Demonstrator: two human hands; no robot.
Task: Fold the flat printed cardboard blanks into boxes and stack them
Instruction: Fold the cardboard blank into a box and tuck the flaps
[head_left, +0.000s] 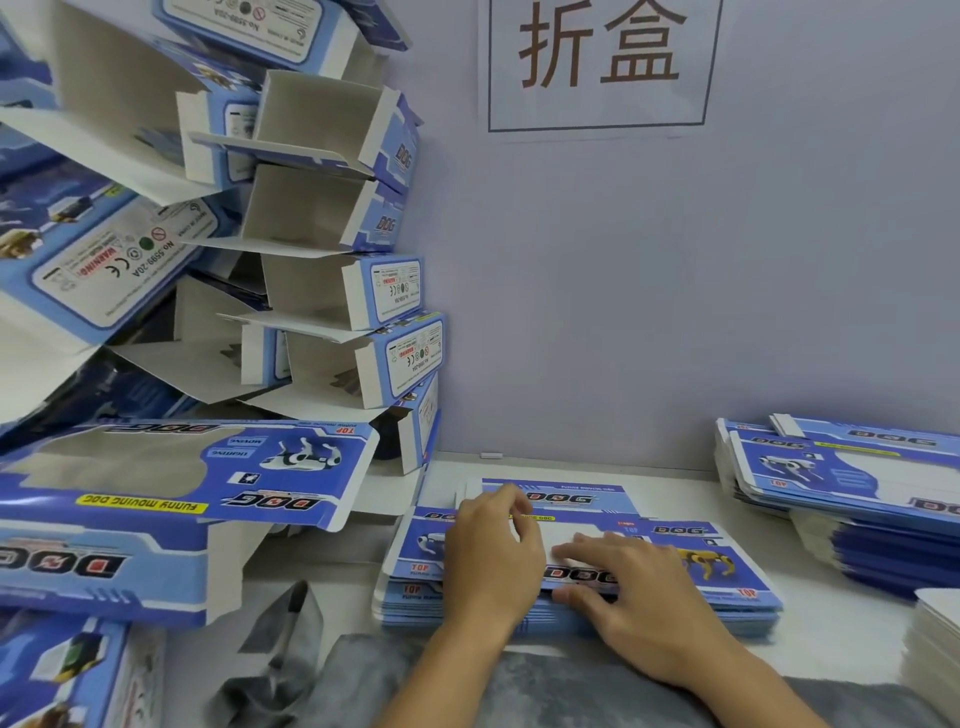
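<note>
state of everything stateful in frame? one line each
left hand: fingers curled, resting on the top blank
right hand: fingers spread flat, thumb at the stack's near edge
centre stack of blanks: flat, unfolded
right stack of blanks: flat, unfolded
folded boxes: erected, end flaps open, piled high

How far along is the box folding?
Done: many folded boxes stacked at left. In hand: both hands, left hand and right hand, rest on the top blank of the flat pile. Left: that pile and another pile at right.
</note>
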